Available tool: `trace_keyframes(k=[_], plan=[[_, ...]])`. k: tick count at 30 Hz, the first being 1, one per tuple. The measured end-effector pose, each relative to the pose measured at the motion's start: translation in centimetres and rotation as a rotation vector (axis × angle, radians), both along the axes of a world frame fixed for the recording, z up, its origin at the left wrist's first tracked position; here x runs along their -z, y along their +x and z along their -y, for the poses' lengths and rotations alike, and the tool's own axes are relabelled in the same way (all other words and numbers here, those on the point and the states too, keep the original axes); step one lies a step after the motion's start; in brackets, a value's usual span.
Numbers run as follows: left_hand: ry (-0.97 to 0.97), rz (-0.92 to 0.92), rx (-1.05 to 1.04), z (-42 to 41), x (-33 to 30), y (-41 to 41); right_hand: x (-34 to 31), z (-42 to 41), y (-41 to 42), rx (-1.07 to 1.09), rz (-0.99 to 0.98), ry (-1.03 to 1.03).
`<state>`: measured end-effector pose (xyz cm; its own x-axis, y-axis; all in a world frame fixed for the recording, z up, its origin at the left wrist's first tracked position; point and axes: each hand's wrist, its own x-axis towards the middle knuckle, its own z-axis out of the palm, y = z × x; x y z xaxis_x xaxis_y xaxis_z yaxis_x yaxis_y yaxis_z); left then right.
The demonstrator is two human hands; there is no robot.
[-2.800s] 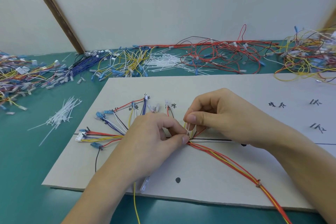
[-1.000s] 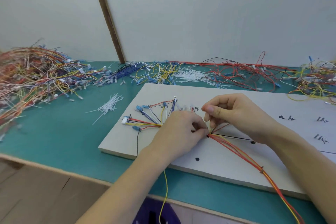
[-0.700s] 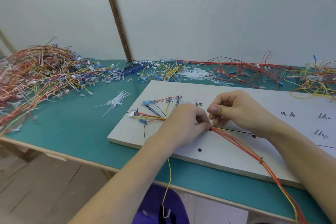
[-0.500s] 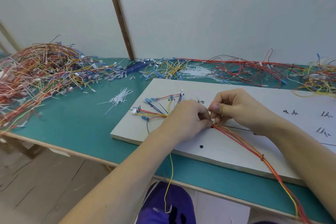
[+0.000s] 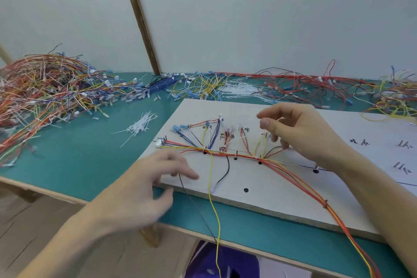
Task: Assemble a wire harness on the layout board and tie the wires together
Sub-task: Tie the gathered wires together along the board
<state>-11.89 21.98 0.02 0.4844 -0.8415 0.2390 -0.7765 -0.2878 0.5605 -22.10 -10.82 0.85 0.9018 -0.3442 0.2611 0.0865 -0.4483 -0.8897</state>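
A pale layout board [image 5: 266, 185] lies on the green table. On it a wire harness [image 5: 228, 153] of red, orange, yellow, blue and black wires runs along a drawn line, with branches fanning up to labelled spots. Its trunk trails off the board's front right edge. My left hand [image 5: 144, 189] hovers at the board's front left corner, fingers loosely spread, holding nothing. My right hand [image 5: 297, 131] floats above the harness's right branches, fingers relaxed and empty. A yellow wire [image 5: 212, 198] and a black wire hang over the board's front edge.
A small heap of white cable ties [image 5: 141, 125] lies left of the board; more ties [image 5: 239, 90] lie behind it. A big tangle of wires [image 5: 40, 95] fills the table's left, and loose red and yellow wires [image 5: 316, 88] line the back wall. The table's front edge is close.
Both hands have let go of the harness junction they were pinching. My left hand drew back toward the board's front left corner; my right hand lifted up and right.
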Motion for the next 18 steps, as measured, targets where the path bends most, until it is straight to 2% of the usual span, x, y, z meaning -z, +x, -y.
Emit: trace_keyframes(k=[2,4,9,12,18], plan=[[0.069,0.176,0.049,-0.5,1.2,-0.6,-1.0,-0.1,-0.1,0.03,0.037,-0.106],[0.096,0.38,0.117,0.3,1.7,-0.9,-2.1,-0.2,-0.1,0.015,0.049,-0.122],[0.059,0.655,0.308,3.0,1.5,-0.9,-3.7,0.3,-0.3,-0.019,-0.133,-0.169],[-0.009,0.703,0.328,3.9,2.1,-0.4,-4.0,1.9,0.4,0.077,-0.196,-0.202],[-0.284,0.579,0.241,4.0,4.5,-0.2,-3.8,5.2,6.9,0.214,-0.231,-0.226]])
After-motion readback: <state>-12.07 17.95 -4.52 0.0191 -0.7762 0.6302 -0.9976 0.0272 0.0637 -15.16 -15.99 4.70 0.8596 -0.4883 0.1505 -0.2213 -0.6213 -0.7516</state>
